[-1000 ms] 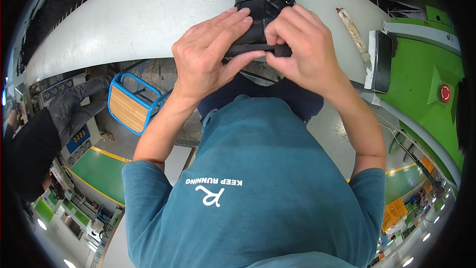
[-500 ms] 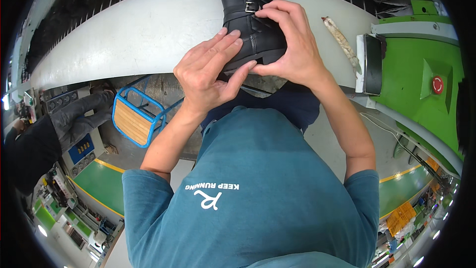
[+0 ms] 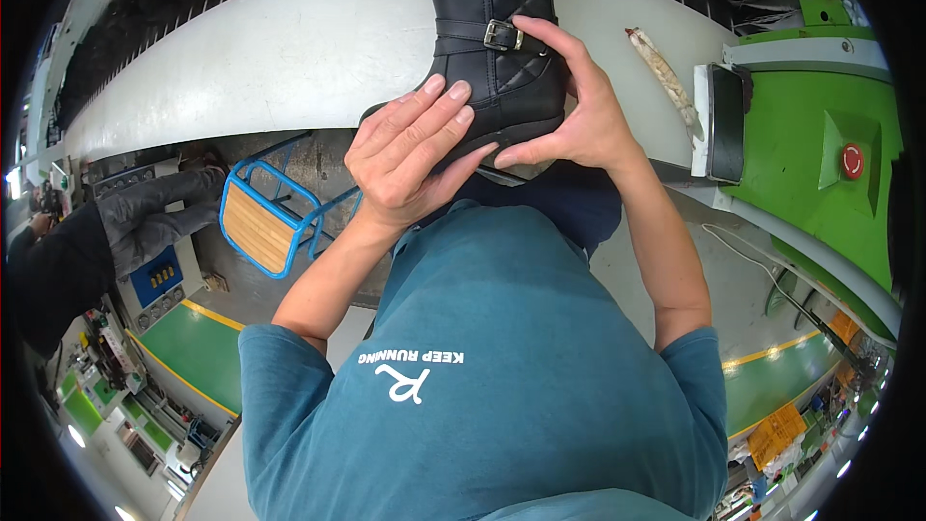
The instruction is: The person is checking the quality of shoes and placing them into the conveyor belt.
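Observation:
A black boot (image 3: 473,68) stretches from the far edge toward me over the front of the white surface, its toe to the left and its heel to the right. It has a quilted side panel and an ankle strap with a metal buckle (image 3: 503,36). My left hand (image 3: 400,154) lies with its fingers over the foot of the boot, the thumb at the sole edge. Around the heel curls my right hand (image 3: 588,116), forefinger by the buckle and thumb under the sole. Both hands grip the boot. Part of its toe is hidden behind my left fingers.
A worn, pale stick-like thing (image 3: 664,75) lies on the white work surface (image 3: 260,58) to the right. Beyond it stands a green machine (image 3: 810,154) with a red button (image 3: 852,161). A blue-framed stool (image 3: 258,228) is at the left, near another person (image 3: 68,270). Dark bristly racks line the back.
The boot has turned, its toe swinging left, and now shows more of its quilted side and buckle. My hands have moved with it, the right forefinger now just beside the buckle.

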{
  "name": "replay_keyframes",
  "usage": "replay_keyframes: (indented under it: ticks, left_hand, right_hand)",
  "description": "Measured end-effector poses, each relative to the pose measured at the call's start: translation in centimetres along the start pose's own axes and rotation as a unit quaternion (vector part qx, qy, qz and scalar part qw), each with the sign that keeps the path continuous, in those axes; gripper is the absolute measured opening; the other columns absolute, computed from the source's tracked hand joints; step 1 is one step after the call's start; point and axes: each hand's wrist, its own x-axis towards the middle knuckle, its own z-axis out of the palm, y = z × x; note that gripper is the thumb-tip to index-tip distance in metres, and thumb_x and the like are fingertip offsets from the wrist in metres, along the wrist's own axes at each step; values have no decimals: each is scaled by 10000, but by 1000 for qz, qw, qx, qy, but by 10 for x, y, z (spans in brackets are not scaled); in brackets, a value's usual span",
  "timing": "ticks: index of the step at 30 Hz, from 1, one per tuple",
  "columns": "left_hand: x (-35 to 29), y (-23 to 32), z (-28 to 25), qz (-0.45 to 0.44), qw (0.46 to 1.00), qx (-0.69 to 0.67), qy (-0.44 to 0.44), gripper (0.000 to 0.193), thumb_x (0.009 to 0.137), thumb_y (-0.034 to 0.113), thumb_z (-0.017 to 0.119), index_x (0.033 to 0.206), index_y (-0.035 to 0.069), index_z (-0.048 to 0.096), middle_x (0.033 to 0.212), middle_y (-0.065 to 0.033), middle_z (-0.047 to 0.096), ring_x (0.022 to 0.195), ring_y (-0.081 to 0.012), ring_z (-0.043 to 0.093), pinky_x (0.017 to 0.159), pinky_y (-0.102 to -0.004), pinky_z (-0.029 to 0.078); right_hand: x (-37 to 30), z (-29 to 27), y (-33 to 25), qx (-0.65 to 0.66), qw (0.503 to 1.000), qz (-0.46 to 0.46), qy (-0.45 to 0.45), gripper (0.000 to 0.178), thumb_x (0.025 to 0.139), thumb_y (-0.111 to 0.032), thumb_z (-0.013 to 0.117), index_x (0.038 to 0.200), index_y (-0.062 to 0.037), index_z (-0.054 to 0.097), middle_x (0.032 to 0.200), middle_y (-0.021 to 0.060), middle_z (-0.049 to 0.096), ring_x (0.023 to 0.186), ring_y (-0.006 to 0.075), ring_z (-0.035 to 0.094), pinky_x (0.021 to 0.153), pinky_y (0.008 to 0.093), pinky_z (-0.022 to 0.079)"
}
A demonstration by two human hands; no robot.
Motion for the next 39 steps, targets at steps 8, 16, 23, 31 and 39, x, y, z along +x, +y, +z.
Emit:
replay_keyframes:
  ticks: [8,16,23,31,39]
  left_hand:
    - [-5,-5,-3,27,999,-19,-10,518,739,225,1043,1196,88,842,1294,-120,849,1289,-314,782,1036,-409,623]
    - [-6,-11,-9,26,998,-52,16,487,728,242,1039,1152,100,846,1268,-103,857,1285,-292,785,1017,-398,619]
    - [-4,-29,-15,-50,984,-167,45,569,747,203,1021,1250,67,793,1364,-180,816,1411,-432,695,1152,-511,528]
    - [7,24,-31,-329,773,-534,98,1288,926,607,872,1803,54,107,1879,-208,183,1644,-392,408,1336,-506,345]
    - [2,17,-59,-347,736,-556,172,1054,918,404,774,1745,-21,278,1701,-268,440,1529,-432,534,1214,-560,529]
  right_hand:
    - [-9,6,-4,-7,1000,-11,27,1212,543,-334,1143,1610,-172,592,1390,109,678,1298,292,685,1147,419,543]
    - [-14,17,-20,21,998,-1,51,1098,663,-291,1107,1622,-131,597,1306,114,653,1217,276,678,1091,400,545]
    - [15,26,-77,-85,994,-9,69,950,734,-177,1056,1586,-106,644,1270,101,618,1164,243,673,1021,370,586]
    - [36,60,-101,-235,948,-189,105,668,812,-272,974,1451,-285,776,1194,110,681,944,292,692,755,383,622]
    - [33,40,-71,-77,994,-74,7,664,998,-153,840,1602,-47,587,1242,165,725,1106,299,749,982,412,629]
